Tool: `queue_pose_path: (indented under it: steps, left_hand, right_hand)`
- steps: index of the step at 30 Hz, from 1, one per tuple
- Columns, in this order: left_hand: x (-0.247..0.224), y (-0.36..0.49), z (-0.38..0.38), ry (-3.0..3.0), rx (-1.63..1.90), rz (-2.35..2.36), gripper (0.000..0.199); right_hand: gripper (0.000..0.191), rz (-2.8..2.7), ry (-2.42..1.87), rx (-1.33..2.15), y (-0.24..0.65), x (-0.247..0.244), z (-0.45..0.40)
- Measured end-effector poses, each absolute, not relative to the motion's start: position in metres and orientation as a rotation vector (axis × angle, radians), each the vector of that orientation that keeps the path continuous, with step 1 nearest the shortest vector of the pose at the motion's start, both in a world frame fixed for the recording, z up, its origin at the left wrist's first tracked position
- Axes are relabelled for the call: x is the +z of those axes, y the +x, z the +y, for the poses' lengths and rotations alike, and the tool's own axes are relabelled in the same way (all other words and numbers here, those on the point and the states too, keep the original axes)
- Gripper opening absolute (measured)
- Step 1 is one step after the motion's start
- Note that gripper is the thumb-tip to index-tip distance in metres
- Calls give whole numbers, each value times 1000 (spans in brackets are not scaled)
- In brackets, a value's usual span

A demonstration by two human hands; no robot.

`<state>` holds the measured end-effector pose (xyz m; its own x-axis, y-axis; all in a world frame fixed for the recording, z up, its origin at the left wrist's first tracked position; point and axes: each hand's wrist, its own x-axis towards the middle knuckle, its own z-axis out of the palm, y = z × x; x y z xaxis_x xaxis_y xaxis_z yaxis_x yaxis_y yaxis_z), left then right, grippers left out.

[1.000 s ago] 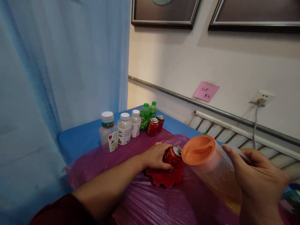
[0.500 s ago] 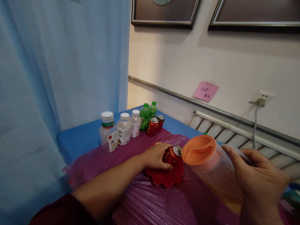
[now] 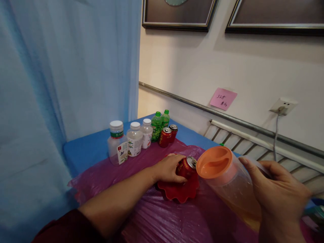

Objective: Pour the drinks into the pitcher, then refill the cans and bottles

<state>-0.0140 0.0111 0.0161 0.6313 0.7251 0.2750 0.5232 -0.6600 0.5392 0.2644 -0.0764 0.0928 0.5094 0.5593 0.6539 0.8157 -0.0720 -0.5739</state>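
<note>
My left hand [image 3: 170,169] is wrapped round a red drink can [image 3: 186,167], which tilts to the right over a red scalloped dish [image 3: 178,193]. A clear plastic pitcher [image 3: 239,190] with an orange lid [image 3: 215,162] leans left, its lid edge close to the can's top. My right hand [image 3: 274,189] grips the pitcher by its handle. Amber liquid lies low along the pitcher's side. Whether anything flows between lid and can, I cannot make out.
Beyond the left hand stand several bottles: a clear jar [image 3: 117,146], white-labelled bottles [image 3: 134,140] and green bottles [image 3: 157,126], beside two red cans [image 3: 165,137]. Purple plastic sheeting [image 3: 152,216] covers part of the blue table [image 3: 86,141]. A radiator [image 3: 235,138] runs along the wall.
Hardly anything differs. Both hands, the can and the pitcher keep nearly the same places and tilt.
</note>
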Motion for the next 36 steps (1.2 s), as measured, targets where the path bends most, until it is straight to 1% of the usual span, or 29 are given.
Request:
queue_pose_path:
  steps: [3,12,16,19,25,30,33,36]
  left_hand:
    - [17,-14,11,2453,626,996,65]
    - [14,-14,11,2445,647,1014,67]
    - [13,-15,12,2417,695,1009,71]
    - [13,-16,12,2399,737,987,69]
    - [17,-17,13,2344,799,988,69]
    - [19,-19,14,2273,851,945,67]
    - [19,-19,14,2196,905,976,74]
    - [20,-17,14,2100,920,1041,77]
  right_hand:
    - [56,-1163,-1742,-341,265,92,-76]
    - [58,-1136,-1758,-281,266,91,-75]
    - [58,-1145,-1747,-260,268,87,-72]
    - [60,-1124,-1706,-222,270,83,-67]
    - [60,-1101,-1498,-34,279,72,-48]
    - [55,-941,-1314,192,293,48,-23]
    - [53,-779,-1196,375,298,32,-7]
    - [52,-694,-1181,425,302,21,6]
